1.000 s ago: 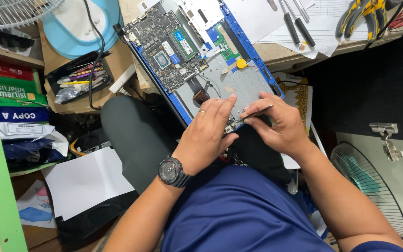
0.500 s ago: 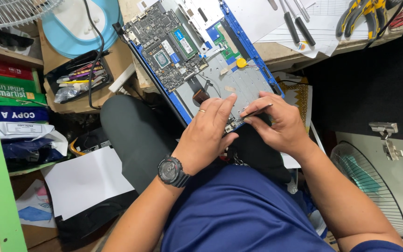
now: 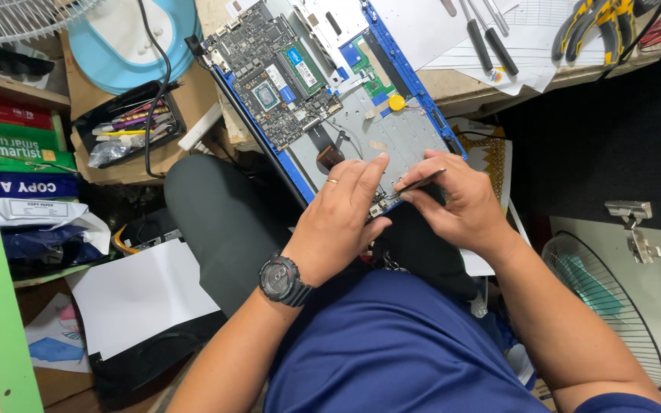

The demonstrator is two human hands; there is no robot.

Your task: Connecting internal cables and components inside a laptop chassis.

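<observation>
Two hands: right hand (image 3: pixel 457 200) grips black tool (image 3: pixel 421 182).

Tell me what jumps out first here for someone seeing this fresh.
The opened blue laptop lies across the person's lap, its green circuit board bared at top centre. Both hands meet at its near edge: the left hand presses down, and the right hand holds a thin dark tool against it.
</observation>
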